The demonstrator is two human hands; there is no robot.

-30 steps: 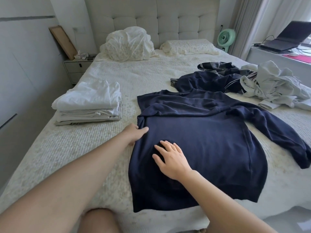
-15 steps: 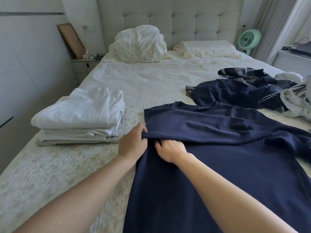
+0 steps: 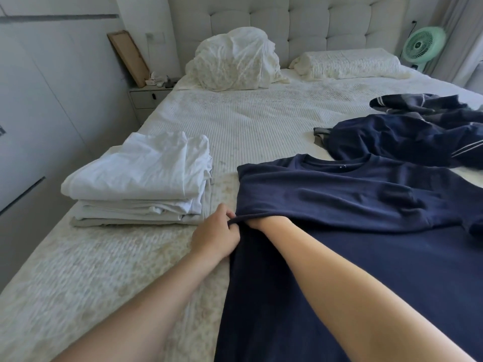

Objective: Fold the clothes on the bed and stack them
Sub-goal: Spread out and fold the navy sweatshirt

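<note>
Sliding under the folded sleeve, your right hand [image 3: 257, 222] has vanished, grip unreadable; your left hand [image 3: 217, 235] pinches the navy sweater [image 3: 366, 257] edge, ready to fold.

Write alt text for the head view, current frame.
A person's left hand pinches the folded sleeve edge of a navy sweatshirt spread on a bed, while the right hand is tucked under that fold, mostly hidden. A stack of folded white clothes sits left; unfolded dark garments lie right.
</note>
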